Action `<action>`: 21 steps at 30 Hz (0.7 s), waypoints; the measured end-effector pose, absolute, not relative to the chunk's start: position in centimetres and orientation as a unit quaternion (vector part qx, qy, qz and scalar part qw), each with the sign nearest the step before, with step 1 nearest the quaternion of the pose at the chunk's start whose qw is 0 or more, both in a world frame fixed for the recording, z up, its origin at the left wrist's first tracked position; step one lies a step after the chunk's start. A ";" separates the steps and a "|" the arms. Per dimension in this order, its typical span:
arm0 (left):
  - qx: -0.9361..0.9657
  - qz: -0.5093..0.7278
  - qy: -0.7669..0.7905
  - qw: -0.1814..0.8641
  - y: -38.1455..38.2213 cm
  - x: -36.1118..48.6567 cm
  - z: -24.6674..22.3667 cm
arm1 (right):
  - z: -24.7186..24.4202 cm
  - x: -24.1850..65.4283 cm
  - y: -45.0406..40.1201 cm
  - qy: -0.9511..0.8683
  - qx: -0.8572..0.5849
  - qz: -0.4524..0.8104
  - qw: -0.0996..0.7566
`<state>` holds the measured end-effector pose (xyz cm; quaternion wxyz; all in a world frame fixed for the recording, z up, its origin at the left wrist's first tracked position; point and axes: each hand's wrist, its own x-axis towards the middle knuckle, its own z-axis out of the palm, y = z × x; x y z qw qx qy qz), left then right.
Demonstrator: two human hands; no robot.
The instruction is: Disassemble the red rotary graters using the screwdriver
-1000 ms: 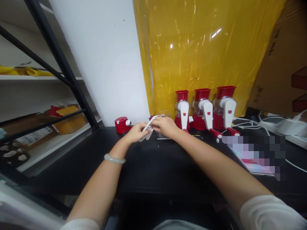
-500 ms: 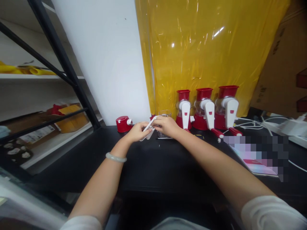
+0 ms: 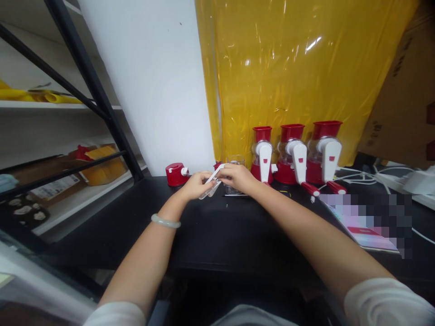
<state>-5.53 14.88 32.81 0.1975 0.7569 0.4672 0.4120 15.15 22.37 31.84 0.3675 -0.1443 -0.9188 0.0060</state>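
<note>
A long, hollow white plastic piece, much like a grater's crank arm, is held in front of me above the black table. My left hand pinches its lower end, the thumb pressed against it. At the upper end, my right hand has its fingers closed on the same piece; the fingertips are partly hidden. Behind the right hand stands a clear cup, mostly covered. A red grater base with a white side knob sits left of my hands.
Three red and white rotary graters stand in a row at the back right. A colourful flat sheet, partly pixelated, lies at right, near white cables. A yellow plastic curtain hangs behind; shelves stand at left.
The view has shifted slightly, so everything sits a little to the right. Both hands keep hold of the white plastic piece, with barely any movement.
</note>
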 end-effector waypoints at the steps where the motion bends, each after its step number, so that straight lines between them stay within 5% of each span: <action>1: 0.756 0.412 0.468 0.199 14.8 -5.5 32.9 | 31.8 15.1 22.4 -0.918 -0.145 0.006 0.368; 21: 0.788 0.373 0.472 0.135 15.4 -6.3 32.3 | 32.4 14.9 21.1 -0.927 -0.173 -0.045 0.331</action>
